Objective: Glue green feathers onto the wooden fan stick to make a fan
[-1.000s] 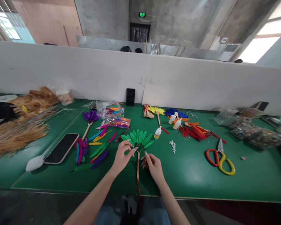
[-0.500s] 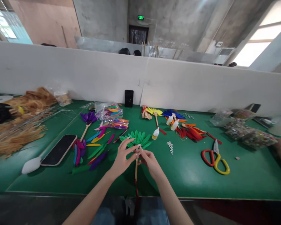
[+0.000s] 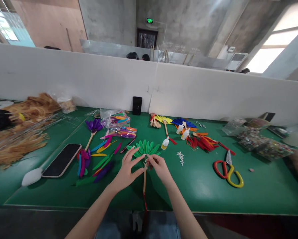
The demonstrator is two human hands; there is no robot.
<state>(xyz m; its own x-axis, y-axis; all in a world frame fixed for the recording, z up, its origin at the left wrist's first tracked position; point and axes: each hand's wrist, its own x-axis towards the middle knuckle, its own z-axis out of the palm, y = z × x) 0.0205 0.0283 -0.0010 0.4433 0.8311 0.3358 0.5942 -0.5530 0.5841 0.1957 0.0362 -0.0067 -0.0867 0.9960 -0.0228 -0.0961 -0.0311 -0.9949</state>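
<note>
A green feather fan (image 3: 145,146) lies on the green table in front of me, its wooden handle (image 3: 144,182) pointing towards me with a red tassel (image 3: 145,203) at the end. My left hand (image 3: 126,169) is open at the fan's left side, fingers apart, thumb and forefinger tips by the base of the feathers. My right hand (image 3: 161,169) is closed in a pinch at that same base; whatever sits between its fingertips is too small to make out. Small white beads (image 3: 180,158) lie to the right, and a small glue bottle (image 3: 165,143) stands behind them.
Scissors (image 3: 228,169) lie at the right, near bags of beads (image 3: 258,141). Loose coloured feathers (image 3: 105,159), a purple feather fan (image 3: 94,126) and a phone (image 3: 61,161) are at the left. Yellow (image 3: 163,119) and blue feather fans (image 3: 185,122) lie behind, before a white partition (image 3: 101,79).
My hands have drawn apart: the left thumb and forefinger have spread and moved slightly down. The right hand stays pinched at the base of the fan's feathers.
</note>
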